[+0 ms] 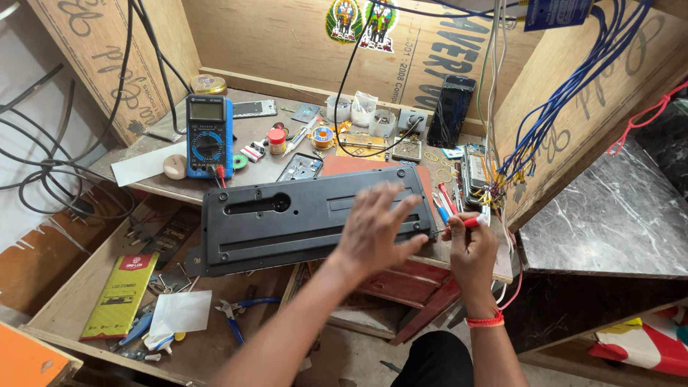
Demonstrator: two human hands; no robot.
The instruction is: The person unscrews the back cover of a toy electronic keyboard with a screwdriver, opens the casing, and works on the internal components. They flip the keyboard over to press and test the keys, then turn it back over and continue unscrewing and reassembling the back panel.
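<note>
Left fingers [390, 204]: spread wide and flat; my left hand [373, 233] presses on the right part of the black plastic back panel [287, 218] and grips nothing. The hand is blurred.

Right fingers [459, 228]: curled shut around a red-handled screwdriver [469, 223]; my right hand [471, 251] holds it at the panel's right end, tip pointing toward that edge.

Panel: long, black, slotted, lying face down across the workbench [143, 168], its near edge overhanging the bench front, directly under my left palm.

Step in hand: by my judgement, working a screw at the panel's right end while the left hand steadies it. I cannot make out the screw itself.

Next move calls for: a steady tip on the screw head and firm downward pressure from the left palm, so the overhanging panel does not tip.

Beyond the right fingers: a bundle of blue wires [566, 93] and a bare circuit assembly [474, 175], near the screwdriver and liable to snag.

Beyond the left fingers: a phone chassis [301, 168], a solder spool [322, 137], a blue multimeter [208, 136] farther left.

Below the left forearm: blue-handled pliers [233, 315] and a yellow-green packet [120, 294] on the lower shelf.
</note>
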